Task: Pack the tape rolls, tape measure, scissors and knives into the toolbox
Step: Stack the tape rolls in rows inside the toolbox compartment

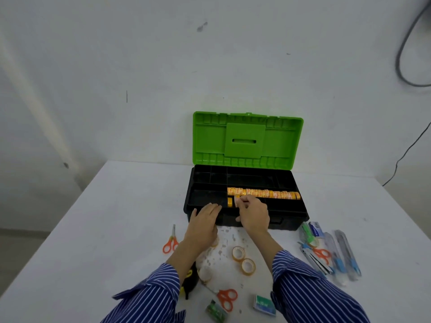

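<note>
Nearest me: a green packet (215,311) and a small box (264,305) at the near edge, orange scissors (226,298) between them. Two loose tape rolls (243,259) on the table (116,217). Toolbox (247,199) open, lid up; row of orange rolls (263,193) in its tray. My right hand (254,214) pinches one roll (238,200) over the near compartment. Left hand (205,220) flat, fingers loose, on the box's near rim. Knives (342,255) lie right.

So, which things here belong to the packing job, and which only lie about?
For the job: toolbox, tape rolls in its tray, loose tape rolls, scissors, utility knives, right hand placing a roll.

Lying about: small green box, wall cable.
</note>
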